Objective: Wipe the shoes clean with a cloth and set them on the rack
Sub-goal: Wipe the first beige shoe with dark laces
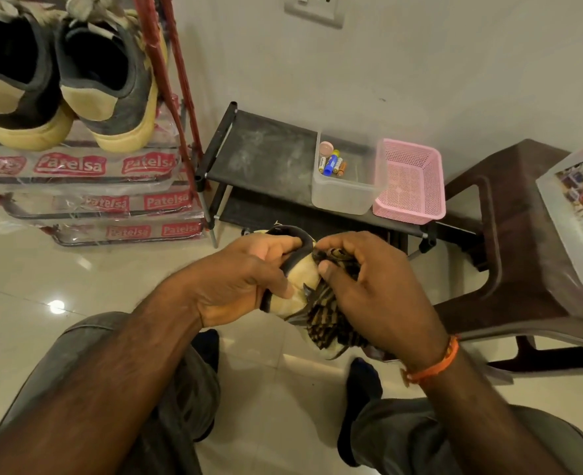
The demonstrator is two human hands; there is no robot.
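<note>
My left hand (245, 279) grips a tan and black shoe (304, 279) by its heel, held in the air above my knees. My right hand (372, 289) holds a dark striped cloth (331, 320) bunched against the side of that shoe. Most of the shoe is hidden behind both hands. A pair of grey sneakers with yellow soles (67, 84) sits on the top shelf of the red shoe rack (177, 84) at the upper left.
A low black rack (262, 149) stands by the wall, bearing a clear tub with batteries (348, 186) and a pink basket (410, 183). A brown plastic stool (509, 234) with a clear box (578, 214) is at right. The floor is glossy tile.
</note>
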